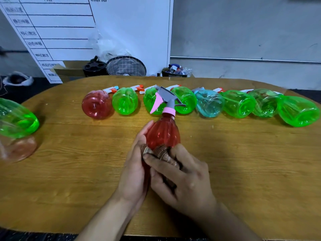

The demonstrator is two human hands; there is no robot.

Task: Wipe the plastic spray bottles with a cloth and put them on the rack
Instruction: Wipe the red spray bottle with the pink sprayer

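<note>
A red spray bottle [162, 134] with a pink collar and grey-and-pink trigger head is held above the middle of the wooden table [243, 162], nozzle pointing away from me. My left hand [133, 169] grips its lower body from the left. My right hand [182, 178] presses a brown patterned cloth [165, 153] against the bottle's lower part, fingers curled round the cloth. Several bottles lie on their sides in a row at the far edge: a red one [96, 106], several green ones [125, 103] and a pale blue one [209, 103].
At the left edge a green bottle [16, 119] lies over a pale orange one [19, 150]. Behind the table stand a white board [69, 32], a cardboard box [69, 70], a checked basket [126, 66] and a bin of spray heads [175, 70]. No rack is in view.
</note>
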